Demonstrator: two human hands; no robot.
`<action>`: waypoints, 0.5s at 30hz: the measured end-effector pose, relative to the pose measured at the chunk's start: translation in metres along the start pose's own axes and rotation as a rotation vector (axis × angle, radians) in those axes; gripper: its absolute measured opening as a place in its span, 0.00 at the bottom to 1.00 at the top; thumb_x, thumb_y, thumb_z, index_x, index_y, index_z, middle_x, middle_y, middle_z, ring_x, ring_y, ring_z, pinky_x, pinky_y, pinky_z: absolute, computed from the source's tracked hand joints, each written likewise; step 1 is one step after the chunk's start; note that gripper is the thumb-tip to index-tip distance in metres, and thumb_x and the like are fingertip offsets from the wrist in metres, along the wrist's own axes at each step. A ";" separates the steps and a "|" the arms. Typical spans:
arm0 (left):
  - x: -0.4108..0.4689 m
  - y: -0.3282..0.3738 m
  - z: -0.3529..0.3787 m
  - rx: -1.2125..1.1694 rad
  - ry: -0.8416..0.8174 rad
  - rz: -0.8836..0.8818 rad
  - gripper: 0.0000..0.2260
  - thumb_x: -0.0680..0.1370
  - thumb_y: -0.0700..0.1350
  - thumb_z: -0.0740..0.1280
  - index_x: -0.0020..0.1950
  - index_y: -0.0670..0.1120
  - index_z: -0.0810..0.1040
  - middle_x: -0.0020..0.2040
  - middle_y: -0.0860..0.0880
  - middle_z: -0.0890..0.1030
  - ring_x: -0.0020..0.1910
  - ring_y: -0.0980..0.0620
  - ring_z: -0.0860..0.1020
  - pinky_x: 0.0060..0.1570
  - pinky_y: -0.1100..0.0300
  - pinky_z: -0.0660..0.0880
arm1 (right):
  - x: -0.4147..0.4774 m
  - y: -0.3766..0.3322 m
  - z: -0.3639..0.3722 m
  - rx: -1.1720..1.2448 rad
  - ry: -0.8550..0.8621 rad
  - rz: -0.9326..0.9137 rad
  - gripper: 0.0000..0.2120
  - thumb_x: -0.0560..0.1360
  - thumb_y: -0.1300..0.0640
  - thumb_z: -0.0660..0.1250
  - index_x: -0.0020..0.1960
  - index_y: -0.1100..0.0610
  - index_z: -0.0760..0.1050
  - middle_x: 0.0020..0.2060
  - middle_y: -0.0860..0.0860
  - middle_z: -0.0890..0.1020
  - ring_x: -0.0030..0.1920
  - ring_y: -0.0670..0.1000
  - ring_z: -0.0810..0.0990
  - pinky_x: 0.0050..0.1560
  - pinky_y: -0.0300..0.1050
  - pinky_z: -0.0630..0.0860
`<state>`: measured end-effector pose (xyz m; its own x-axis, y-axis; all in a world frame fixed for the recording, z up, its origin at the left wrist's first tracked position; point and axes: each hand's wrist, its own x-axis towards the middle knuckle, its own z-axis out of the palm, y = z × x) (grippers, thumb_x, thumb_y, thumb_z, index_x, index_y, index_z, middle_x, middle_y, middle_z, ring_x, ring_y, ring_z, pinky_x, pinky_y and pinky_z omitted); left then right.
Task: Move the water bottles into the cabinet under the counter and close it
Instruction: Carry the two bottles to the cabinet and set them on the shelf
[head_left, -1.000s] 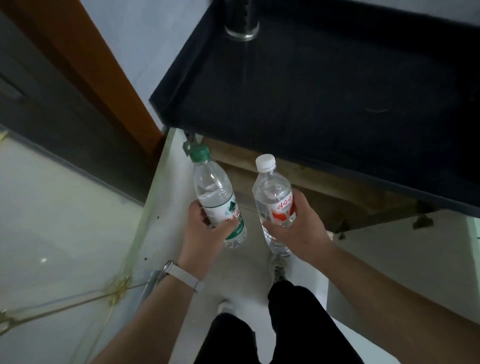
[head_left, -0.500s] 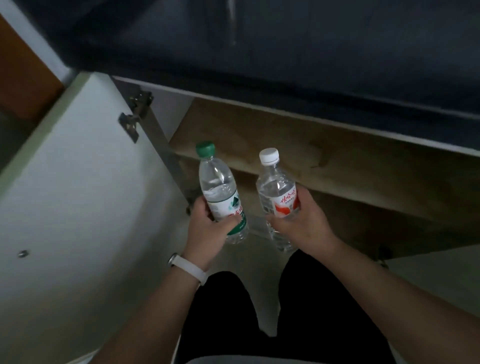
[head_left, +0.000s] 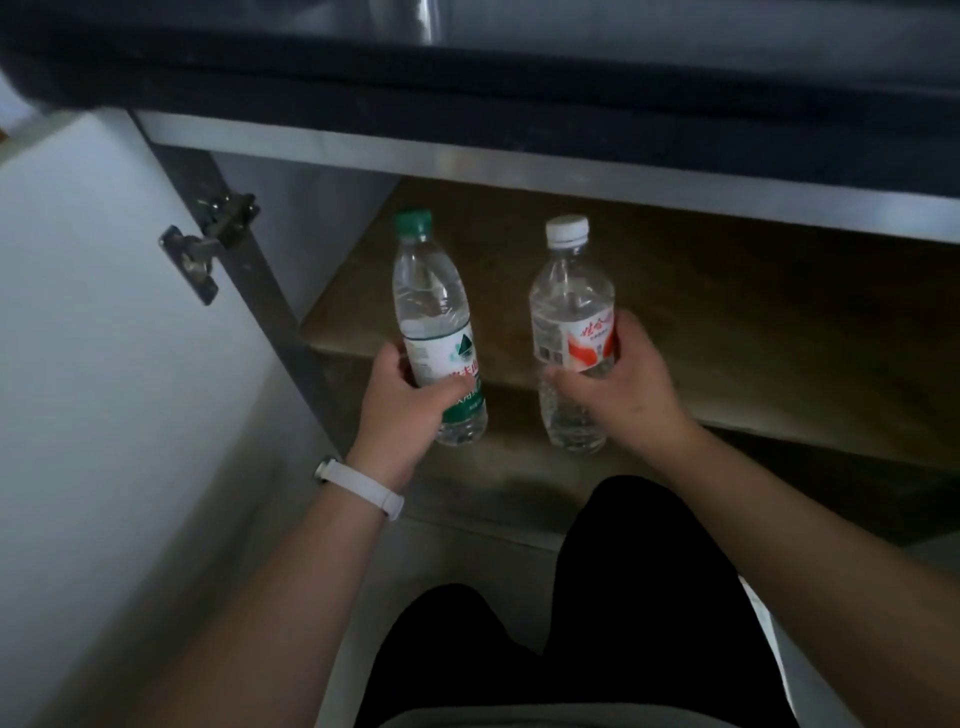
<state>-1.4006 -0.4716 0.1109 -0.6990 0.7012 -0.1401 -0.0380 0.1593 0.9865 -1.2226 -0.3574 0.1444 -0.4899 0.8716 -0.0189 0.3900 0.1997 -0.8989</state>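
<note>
My left hand (head_left: 402, 415) grips a clear water bottle with a green cap and green label (head_left: 434, 312), held upright. My right hand (head_left: 623, 384) holds a second clear bottle with a white cap and red-and-white label (head_left: 569, 306), also upright. Both bottles hang side by side in front of the open cabinet, level with its wooden shelf (head_left: 727, 312). The white cabinet door (head_left: 114, 389) stands swung open on the left, hung on a metal hinge (head_left: 208, 249). The dark counter (head_left: 519, 78) runs across the top.
A lower cabinet floor (head_left: 493, 483) lies beneath the shelf. My knees in black trousers (head_left: 597, 623) are bent close to the cabinet front. A shiny metal object (head_left: 423, 21) stands on the counter above.
The view has dropped from above the counter to cabinet level and moved closer. Both hands have carried the bottles forward toward the shelf opening.
</note>
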 end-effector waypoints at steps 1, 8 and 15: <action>0.007 0.002 0.001 -0.005 -0.009 0.002 0.22 0.69 0.39 0.79 0.54 0.56 0.73 0.53 0.55 0.82 0.51 0.58 0.82 0.41 0.66 0.78 | 0.006 -0.002 -0.002 -0.006 0.014 -0.001 0.26 0.69 0.54 0.77 0.59 0.43 0.66 0.48 0.40 0.77 0.46 0.37 0.76 0.43 0.33 0.69; 0.066 0.020 0.015 -0.015 -0.060 0.075 0.25 0.69 0.42 0.79 0.61 0.51 0.72 0.55 0.54 0.82 0.53 0.57 0.82 0.45 0.63 0.79 | 0.059 -0.013 0.002 -0.004 0.150 -0.024 0.27 0.67 0.54 0.78 0.58 0.42 0.67 0.45 0.36 0.76 0.44 0.34 0.75 0.40 0.30 0.69; 0.122 0.030 0.023 0.024 -0.070 0.193 0.27 0.70 0.44 0.79 0.64 0.52 0.71 0.58 0.56 0.80 0.56 0.58 0.80 0.53 0.59 0.79 | 0.108 -0.014 0.021 0.047 0.288 -0.139 0.30 0.69 0.56 0.78 0.63 0.46 0.64 0.47 0.34 0.73 0.44 0.27 0.72 0.40 0.21 0.70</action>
<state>-1.4707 -0.3656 0.1213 -0.6406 0.7666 0.0451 0.1098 0.0333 0.9934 -1.2972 -0.2750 0.1457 -0.2928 0.9296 0.2240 0.2954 0.3108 -0.9034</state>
